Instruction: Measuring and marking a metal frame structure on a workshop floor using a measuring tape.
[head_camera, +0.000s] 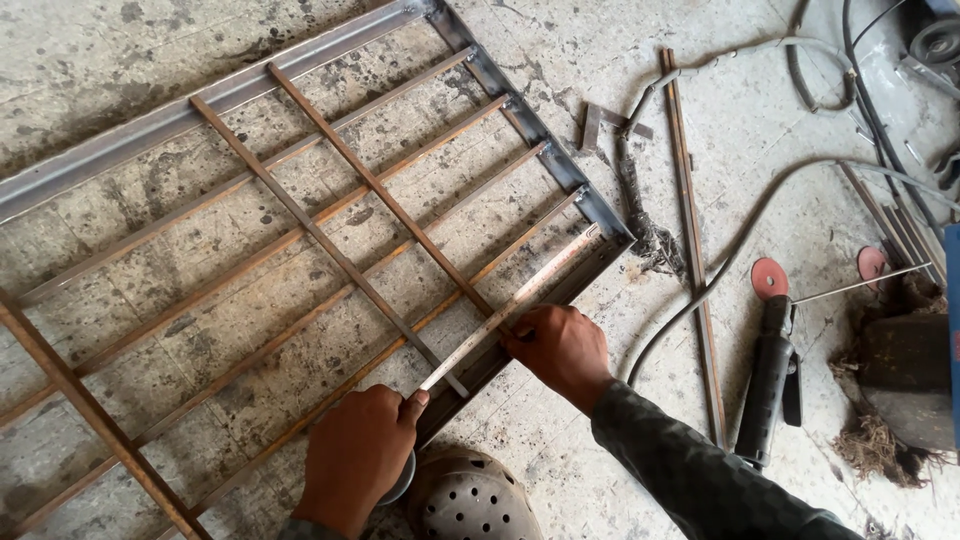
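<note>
A tape measure blade (505, 312) is stretched along the near edge of a metal grille frame (520, 120) that lies flat on the concrete floor (760, 150). The blade's long axis runs on a diagonal, from lower left by the person's body up to the right, and its far tip sits close to the frame's right-hand corner. It lies just above the frame's near rail and crosses the ends of the thin rusty bars (330, 240) that fill the frame. The left hand (358, 450) is closed around the tape's round case, thumb pointing up along the blade where it leaves the case, wrist low and near the body. The right hand (560, 345) reaches in from the right on a dark patterned sleeve, palm down and fingers curled, its fingertips pressing the blade onto the rail about midway along its length. A perforated grey clog (465, 497) sits just beside the left hand at the bottom edge. To the right, well apart from the frame, an angle grinder (768, 375) with a red disc lies on the floor beside a loose steel strip (690, 230), with cables (740, 240) curving past them.
</note>
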